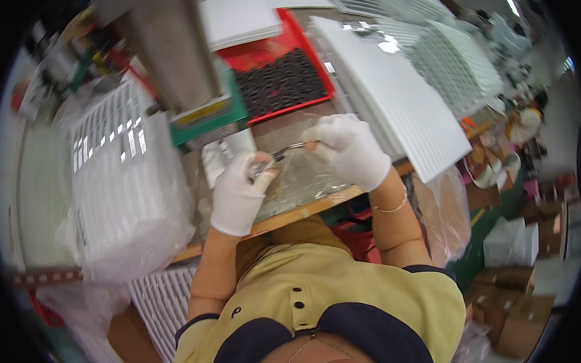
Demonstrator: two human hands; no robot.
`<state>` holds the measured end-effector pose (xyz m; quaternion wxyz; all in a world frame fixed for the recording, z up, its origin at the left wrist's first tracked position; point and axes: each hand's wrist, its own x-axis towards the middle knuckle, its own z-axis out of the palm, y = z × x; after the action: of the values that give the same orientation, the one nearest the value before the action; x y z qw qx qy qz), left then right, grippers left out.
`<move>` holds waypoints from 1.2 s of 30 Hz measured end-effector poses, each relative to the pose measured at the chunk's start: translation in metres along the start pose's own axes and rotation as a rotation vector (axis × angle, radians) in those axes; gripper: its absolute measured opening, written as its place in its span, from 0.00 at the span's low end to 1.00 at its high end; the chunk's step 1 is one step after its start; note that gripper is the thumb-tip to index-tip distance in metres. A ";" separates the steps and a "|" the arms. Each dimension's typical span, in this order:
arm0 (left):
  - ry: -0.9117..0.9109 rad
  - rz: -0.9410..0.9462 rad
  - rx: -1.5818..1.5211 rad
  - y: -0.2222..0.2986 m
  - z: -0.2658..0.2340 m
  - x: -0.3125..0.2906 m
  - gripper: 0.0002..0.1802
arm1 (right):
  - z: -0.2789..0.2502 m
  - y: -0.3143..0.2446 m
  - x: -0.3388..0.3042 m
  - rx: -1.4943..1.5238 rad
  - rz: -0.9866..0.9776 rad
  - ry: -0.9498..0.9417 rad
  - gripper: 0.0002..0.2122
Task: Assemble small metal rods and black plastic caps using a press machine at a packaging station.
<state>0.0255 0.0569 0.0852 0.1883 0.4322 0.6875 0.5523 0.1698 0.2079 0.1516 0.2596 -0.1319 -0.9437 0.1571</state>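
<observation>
Both my hands wear white gloves with the fingertips bare, and they meet over the front of the workbench. Between them runs a thin, curved, shiny metal rod point(292, 147). My right hand point(354, 148) pinches its right end between thumb and fingers. The fingers of my left hand point(238, 195) close around a small shiny piece with a dark part at the rod's left end; its exact kind is too small to make out. Below my hands, clear plastic film point(303, 187) covers the bench. A flat white packet point(218, 160) lies just beyond my left hand.
Behind my hands stands a red tray point(328, 78) holding many small black parts point(281, 86). A grey machine column on a green base point(205, 123) rises at the left. Plastic-wrapped ribbed panels point(128, 193) flank the left, white panels point(396, 94) the right. Another person point(525, 125) sits far right.
</observation>
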 end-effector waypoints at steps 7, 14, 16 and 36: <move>-0.179 -0.108 -0.132 -0.012 0.048 0.007 0.08 | -0.031 0.007 -0.004 -0.407 0.148 -0.511 0.06; -0.225 -0.174 -0.249 -0.031 0.048 0.010 0.08 | -0.128 0.241 0.018 -0.281 0.859 0.006 0.19; -0.239 -0.195 -0.219 -0.032 0.045 0.009 0.08 | -0.151 0.313 0.006 -0.329 1.158 0.173 0.24; -0.531 0.589 0.352 0.045 0.189 0.142 0.08 | -0.156 0.391 -0.033 -0.398 1.308 -0.351 0.31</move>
<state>0.1029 0.2846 0.0972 0.1166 0.7624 0.5463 0.3266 0.3455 0.5908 0.1216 -0.0731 -0.6897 -0.7096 0.1243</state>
